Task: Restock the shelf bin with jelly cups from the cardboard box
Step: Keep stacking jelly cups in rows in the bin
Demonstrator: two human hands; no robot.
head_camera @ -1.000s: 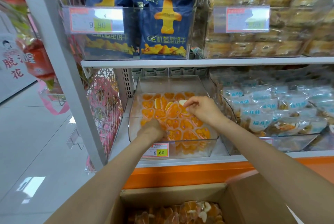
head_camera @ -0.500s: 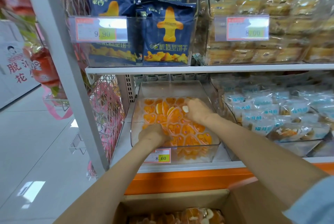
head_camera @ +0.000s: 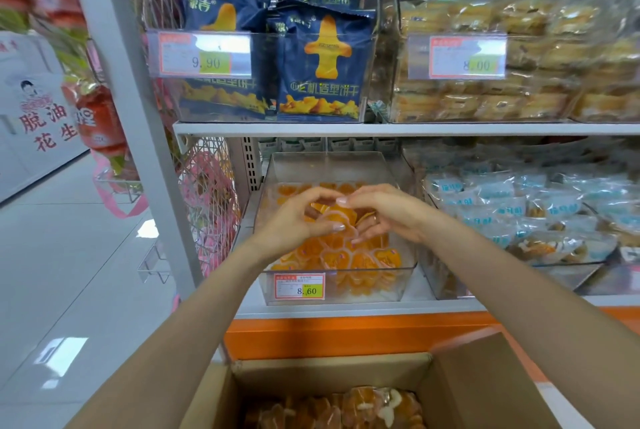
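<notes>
There were two hands, left hand (head_camera: 294, 222) and right hand (head_camera: 388, 217), one cardboard box (head_camera: 485, 387), three price tags (head_camera: 204, 54) (jelly cups (head_camera: 346, 258) were too many to count).

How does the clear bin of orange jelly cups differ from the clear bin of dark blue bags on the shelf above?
In the jelly cup bin, orange jelly cups lie in a low layer under the rim; in the blue bag bin, dark blue bags stand upright, rising past the rim. The jelly cup bin's tag reads 8.60; the blue bag bin's tag reads 9.90. Both are clear plastic, tagged at the front left.
</notes>
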